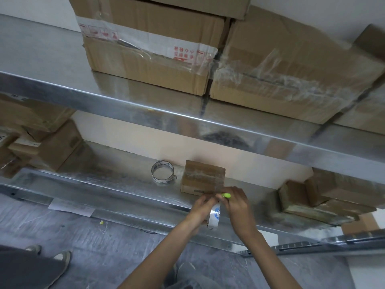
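Observation:
A small taped cardboard box [203, 177] sits on the lower metal shelf [125, 184]. Both my hands meet at its near right corner. My right hand [234, 201] grips a small bright green tool [226, 195], likely a cutter, its tip at the box edge. My left hand [203, 205] holds a roll of clear packing tape [214, 217] that hangs below the hands, with a strip running up toward the box. How the left fingers lie on the roll is partly hidden.
An empty-looking tape ring [163, 171] lies left of the box. Large taped cartons [150, 51] fill the upper shelf [187, 119]. More boxes stand at the lower shelf's left [48, 147] and right [325, 197]. A person's shoes [62, 257] are on the floor at left.

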The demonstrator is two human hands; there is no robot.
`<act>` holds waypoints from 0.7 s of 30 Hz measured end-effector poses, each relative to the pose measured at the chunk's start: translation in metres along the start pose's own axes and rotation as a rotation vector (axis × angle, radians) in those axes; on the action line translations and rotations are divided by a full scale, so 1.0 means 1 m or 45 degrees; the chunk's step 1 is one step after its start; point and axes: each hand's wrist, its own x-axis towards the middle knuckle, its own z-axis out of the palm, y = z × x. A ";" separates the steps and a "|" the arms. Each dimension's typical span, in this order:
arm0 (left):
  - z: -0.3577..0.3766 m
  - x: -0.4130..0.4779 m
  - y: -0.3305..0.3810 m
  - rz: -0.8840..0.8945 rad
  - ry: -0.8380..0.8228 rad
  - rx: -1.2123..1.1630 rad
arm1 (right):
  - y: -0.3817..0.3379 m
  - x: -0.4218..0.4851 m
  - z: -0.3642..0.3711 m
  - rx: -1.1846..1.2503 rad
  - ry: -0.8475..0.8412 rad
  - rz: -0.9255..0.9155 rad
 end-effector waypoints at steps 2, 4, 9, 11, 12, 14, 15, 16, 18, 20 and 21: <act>-0.003 0.001 0.001 -0.022 0.016 0.021 | 0.007 -0.009 0.006 -0.083 -0.002 -0.036; -0.007 0.003 0.001 -0.017 0.018 0.036 | 0.010 -0.015 0.004 -0.016 0.094 0.094; -0.007 0.009 -0.001 0.046 0.020 0.061 | 0.010 0.001 -0.010 0.155 0.098 0.306; -0.006 0.009 -0.001 0.083 0.025 0.061 | 0.010 0.015 -0.004 0.239 -0.073 0.336; -0.006 0.009 -0.001 0.104 0.025 0.060 | 0.011 0.021 0.001 0.266 -0.181 0.332; -0.006 0.009 0.000 0.140 0.021 0.076 | 0.011 0.032 0.012 0.276 -0.362 0.301; -0.005 0.009 0.002 0.153 0.021 0.080 | 0.012 0.035 0.016 0.273 -0.407 0.295; -0.006 0.009 0.003 0.158 0.019 0.085 | 0.014 0.038 0.019 0.269 -0.431 0.305; -0.008 0.010 0.005 0.157 -0.003 0.114 | 0.017 0.039 0.023 0.279 -0.463 0.350; -0.012 0.012 0.007 0.150 -0.041 0.159 | 0.017 0.038 0.024 0.340 -0.466 0.413; -0.015 0.013 0.007 0.148 -0.057 0.180 | 0.015 0.039 0.022 0.348 -0.448 0.427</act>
